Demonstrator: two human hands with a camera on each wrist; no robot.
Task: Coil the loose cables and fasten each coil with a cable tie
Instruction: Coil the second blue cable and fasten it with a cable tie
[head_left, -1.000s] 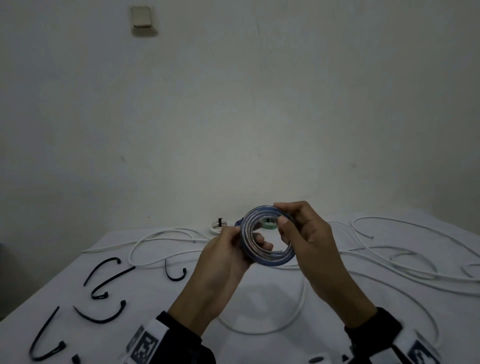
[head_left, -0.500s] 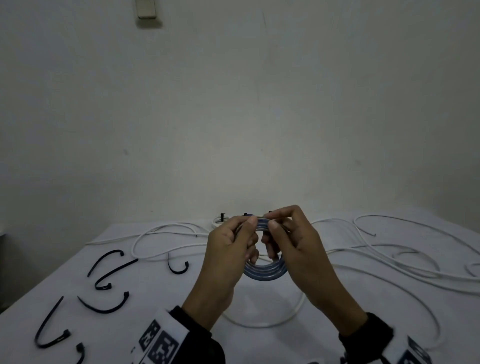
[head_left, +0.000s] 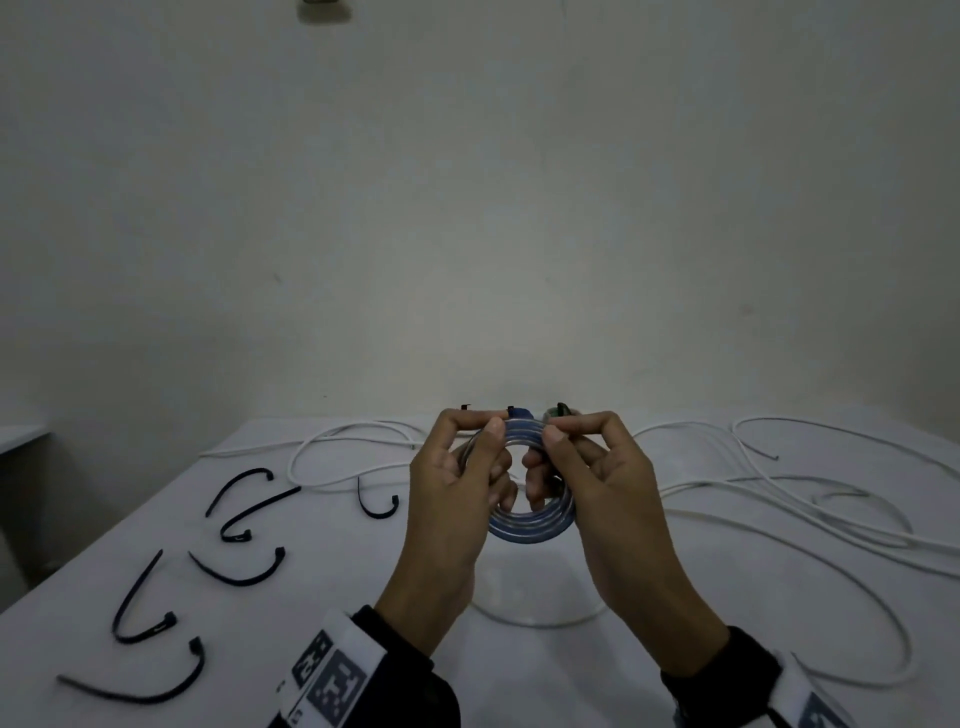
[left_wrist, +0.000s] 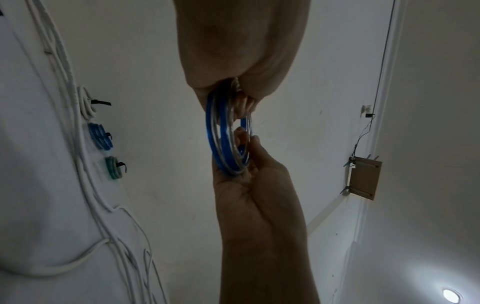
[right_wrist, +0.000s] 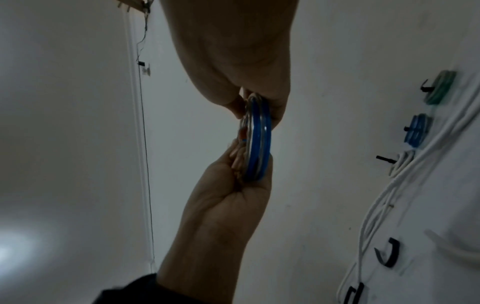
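Two hands are gripping one blue coil (head_left: 535, 522) above the tabletop (head_left: 332, 582). Since a second ago the coil is sitting lower and flatter between the fingers, with both thumbs now pinching its top edge: left hand (head_left: 457, 483), right hand (head_left: 597, 478). By my reading it is being squared up for tying; no tie is on it yet. It is looking like several tight blue and clear turns, edge-on from the wrists. Left of the fingers, loose black cable ties (head_left: 239, 566) are lying. Beyond the fingertips, three tied coils (left_wrist: 100, 136) are waiting, white cables (head_left: 779, 499) trailing right.
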